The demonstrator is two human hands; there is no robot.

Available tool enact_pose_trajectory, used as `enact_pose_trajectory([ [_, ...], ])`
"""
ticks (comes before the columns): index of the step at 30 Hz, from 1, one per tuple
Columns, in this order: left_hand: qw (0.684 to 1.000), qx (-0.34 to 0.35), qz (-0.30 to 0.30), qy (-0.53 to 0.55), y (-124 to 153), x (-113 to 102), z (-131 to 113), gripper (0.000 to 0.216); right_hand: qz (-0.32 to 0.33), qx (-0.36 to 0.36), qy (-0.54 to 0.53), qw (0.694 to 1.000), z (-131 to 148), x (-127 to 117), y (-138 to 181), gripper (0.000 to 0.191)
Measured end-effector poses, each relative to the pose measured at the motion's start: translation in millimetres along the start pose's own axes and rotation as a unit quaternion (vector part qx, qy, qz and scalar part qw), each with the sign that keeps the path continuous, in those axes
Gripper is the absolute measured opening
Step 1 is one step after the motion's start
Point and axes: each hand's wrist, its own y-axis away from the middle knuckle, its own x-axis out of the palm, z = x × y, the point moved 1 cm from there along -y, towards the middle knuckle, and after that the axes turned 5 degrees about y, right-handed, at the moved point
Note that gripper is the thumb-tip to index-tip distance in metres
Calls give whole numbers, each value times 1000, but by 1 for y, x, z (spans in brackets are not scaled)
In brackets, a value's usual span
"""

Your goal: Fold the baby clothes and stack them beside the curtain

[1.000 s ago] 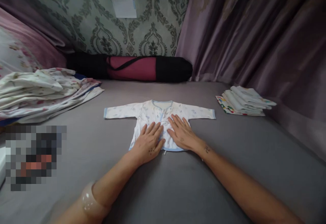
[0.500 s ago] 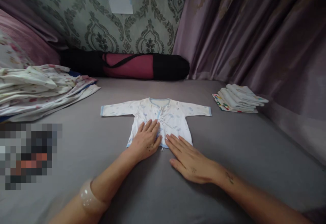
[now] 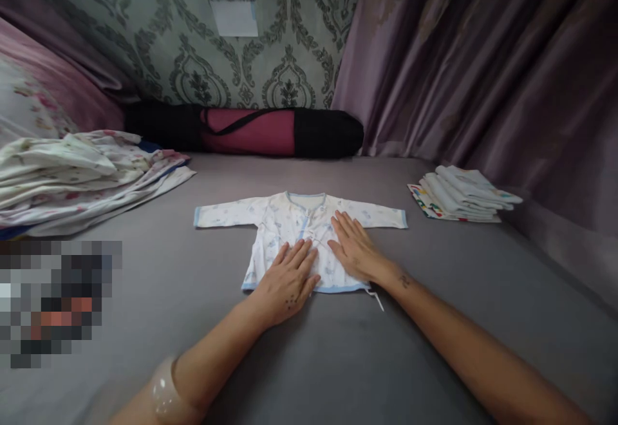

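Observation:
A small white baby shirt [image 3: 282, 228] with light blue trim and a faint blue print lies spread on the grey sheet [image 3: 309, 360], both sleeves stretched out sideways. My left hand [image 3: 290, 280] lies flat over its lower middle, fingers extended. Higher up, on the side of the shirt to my right, rests my right hand [image 3: 355, 248], also flat with fingers out. Neither hand grasps the cloth. A thin white tie string [image 3: 376, 299] sticks out below the hem near my right wrist. Parts of the shirt front are hidden under both hands.
At the right is a stack of folded white cloths [image 3: 463, 196]. Rumpled floral fabric [image 3: 72, 174] is piled at the left. A long black and maroon bag [image 3: 251, 132] lies along the patterned wall, and purple curtains [image 3: 458, 58] hang at the right. A blurred patch covers the lower left.
My right hand has moved up from the hem onto the upper part of the shirt. My left hand stays on the lower middle. The white string now shows beyond the hem at the right.

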Motion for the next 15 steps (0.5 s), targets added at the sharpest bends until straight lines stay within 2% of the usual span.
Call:
enact_pose_trajectory([
  [2, 1000, -3, 10, -1, 1, 2, 0, 52, 34, 3, 43, 998, -1, 5, -6, 66],
  [4, 1000, -4, 12, 3, 1, 1, 0, 53, 63, 2, 58, 996, -1, 0, -13, 66],
  [8, 999, -40, 21, 16, 3, -2, -1, 58, 50, 12, 65, 997, -1, -12, -42, 62],
  [15, 996, -59, 60, 32, 6, -1, -4, 59, 82, 65, 54, 993, -8, 13, -90, 72],
])
